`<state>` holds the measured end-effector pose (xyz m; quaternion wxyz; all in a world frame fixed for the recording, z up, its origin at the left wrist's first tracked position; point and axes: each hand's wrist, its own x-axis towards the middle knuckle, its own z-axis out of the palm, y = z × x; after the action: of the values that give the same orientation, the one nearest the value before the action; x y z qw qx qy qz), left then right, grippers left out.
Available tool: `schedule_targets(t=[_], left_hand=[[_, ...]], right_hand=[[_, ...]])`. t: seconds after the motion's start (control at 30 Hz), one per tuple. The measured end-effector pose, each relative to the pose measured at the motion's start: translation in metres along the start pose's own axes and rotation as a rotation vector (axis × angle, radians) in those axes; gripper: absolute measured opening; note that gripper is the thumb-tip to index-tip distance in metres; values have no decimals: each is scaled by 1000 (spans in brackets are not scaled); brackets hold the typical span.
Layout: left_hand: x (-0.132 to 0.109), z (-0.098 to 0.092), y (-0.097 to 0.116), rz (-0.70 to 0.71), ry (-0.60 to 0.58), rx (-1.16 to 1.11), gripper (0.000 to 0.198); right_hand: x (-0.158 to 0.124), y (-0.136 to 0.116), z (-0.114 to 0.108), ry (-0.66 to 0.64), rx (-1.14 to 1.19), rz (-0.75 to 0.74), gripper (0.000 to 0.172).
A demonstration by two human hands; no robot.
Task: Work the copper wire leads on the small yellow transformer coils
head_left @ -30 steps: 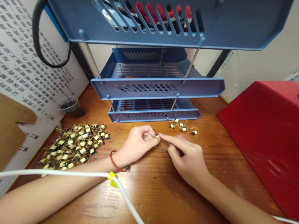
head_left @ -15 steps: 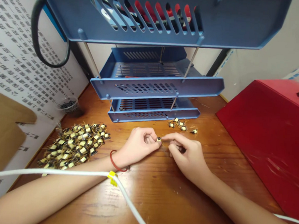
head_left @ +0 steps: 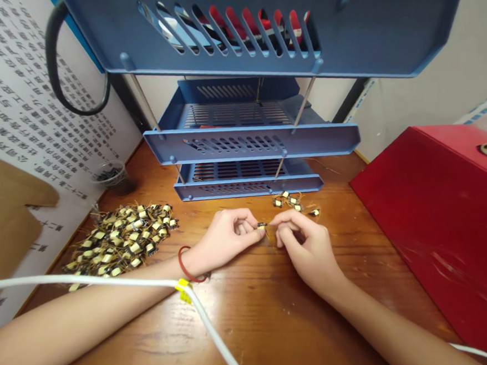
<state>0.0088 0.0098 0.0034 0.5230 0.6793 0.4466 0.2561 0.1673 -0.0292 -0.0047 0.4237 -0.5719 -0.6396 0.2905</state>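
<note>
My left hand (head_left: 233,234) pinches a small wire-wound coil (head_left: 261,226) between thumb and fingertips. The coil has a black body, a yellow tape band and thin copper-coloured wire leads. Just right of it is my right hand (head_left: 306,242), its index fingertip close to the coil and a small gap between. Its thumb is apart from the index finger, the other fingers are curled, and I see nothing held in it. A large pile of similar coils (head_left: 127,235) lies left of my left wrist. Several more coils (head_left: 293,201) lie behind my right hand.
A blue tiered tray rack (head_left: 247,180) stands behind my hands, its top tier overhanging. A red box (head_left: 441,218) stands at right. A white cable (head_left: 216,336) crosses in front of my left forearm. A clear cup (head_left: 112,176) with dark small parts stands at back left.
My right index finger has drawn back slightly from the coil and bent more. The left hand keeps its pinch, with the coil turned a little. The whole view has shifted slightly.
</note>
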Motion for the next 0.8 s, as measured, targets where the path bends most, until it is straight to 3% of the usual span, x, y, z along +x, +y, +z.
schedule_targets(t=[0.47, 0.8], left_hand=[[0, -2, -5, 99, 2, 36, 20], [0, -3, -4, 89, -23, -12, 23]], right_hand=[[6, 7, 1, -197, 31, -223, 26], [6, 8, 1, -175, -7, -258, 18]])
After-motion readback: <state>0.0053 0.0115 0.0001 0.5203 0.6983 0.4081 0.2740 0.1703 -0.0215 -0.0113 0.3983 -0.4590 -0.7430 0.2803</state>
